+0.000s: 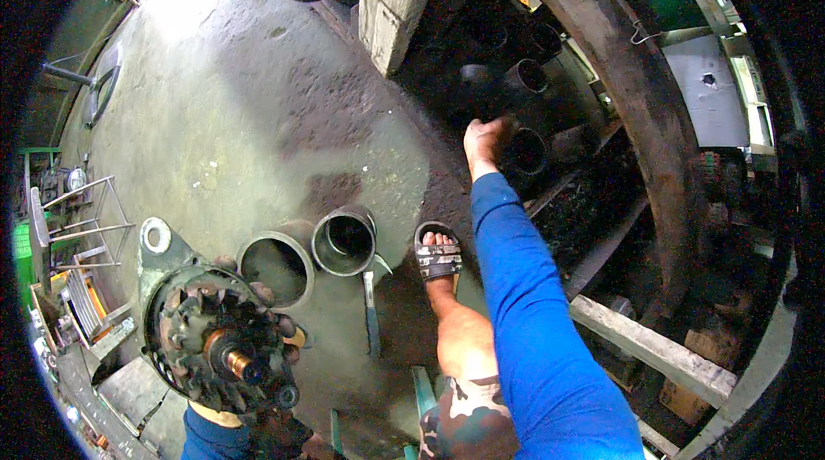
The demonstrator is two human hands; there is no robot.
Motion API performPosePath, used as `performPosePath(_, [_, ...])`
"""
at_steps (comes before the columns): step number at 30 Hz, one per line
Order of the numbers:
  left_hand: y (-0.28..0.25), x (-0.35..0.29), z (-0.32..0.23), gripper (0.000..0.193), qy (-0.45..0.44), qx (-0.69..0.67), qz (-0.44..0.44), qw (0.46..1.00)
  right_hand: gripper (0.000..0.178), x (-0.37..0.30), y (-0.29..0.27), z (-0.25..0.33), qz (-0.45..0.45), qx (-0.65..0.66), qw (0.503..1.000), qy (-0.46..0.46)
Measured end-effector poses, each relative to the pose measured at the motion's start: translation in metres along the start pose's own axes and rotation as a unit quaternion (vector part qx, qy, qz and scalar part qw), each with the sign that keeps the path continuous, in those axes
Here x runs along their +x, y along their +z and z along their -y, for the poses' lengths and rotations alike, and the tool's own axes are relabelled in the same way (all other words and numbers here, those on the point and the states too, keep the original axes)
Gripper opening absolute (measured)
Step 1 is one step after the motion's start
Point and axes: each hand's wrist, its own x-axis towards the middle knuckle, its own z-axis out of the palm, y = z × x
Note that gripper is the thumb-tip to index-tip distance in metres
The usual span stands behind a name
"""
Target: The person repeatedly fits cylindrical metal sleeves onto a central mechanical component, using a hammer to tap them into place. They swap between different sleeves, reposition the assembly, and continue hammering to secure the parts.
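Close in at the lower left, my left hand (216,415) is closed on an alternator rotor (225,335) with its end bracket. The rotor has clawed poles, a copper-coloured shaft end and a bracket ear with a round hole; it hides most of that hand. My right arm, in a blue sleeve, stretches forward to a dark area of floor. There my right hand (487,144) is beside several dark cylinders, nearest an open round one (526,152). Its fingers are partly curled, but blur and shadow hide whether anything is in them.
Two open metal cylinders (345,242) (277,269) stand beyond the rotor, with a hammer (371,310) beside them. My sandalled foot (438,252) is right of these. A concrete post (400,9) and a curved beam (640,91) border the dark area. A metal stool frame (86,224) stands left.
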Motion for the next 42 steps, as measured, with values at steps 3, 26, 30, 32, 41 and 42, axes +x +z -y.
performPosePath(3, [0.000, 0.002, 0.000, 0.066, -0.007, -0.003, -0.004, 1.000, 0.087, 0.017, -0.020, 0.018, 0.062, -0.321, 0.915, -0.235])
performPosePath(26, [0.020, 0.005, 0.000, 0.066, -0.034, -0.010, -0.025, 0.999, 0.082, 0.058, -0.081, 0.061, 0.402, -0.347, 0.818, -0.221])
performPosePath(30, [0.024, 0.008, 0.000, 0.066, -0.034, -0.012, -0.024, 0.999, 0.105, 0.034, -0.064, 0.067, 0.333, -0.220, 0.905, -0.143])
performPosePath(32, [0.025, 0.010, -0.001, 0.066, -0.034, -0.015, -0.026, 0.999, 0.094, 0.026, -0.051, 0.061, 0.305, -0.114, 0.941, -0.096])
performPosePath(41, [0.025, 0.007, -0.008, 0.067, -0.033, -0.071, -0.031, 0.996, 0.071, 0.004, -0.002, 0.042, 0.166, 0.218, 0.915, 0.297])
performPosePath(42, [0.023, 0.010, -0.010, 0.068, -0.011, -0.069, -0.019, 0.997, 0.099, -0.003, -0.017, 0.044, 0.305, 0.278, 0.886, 0.209])
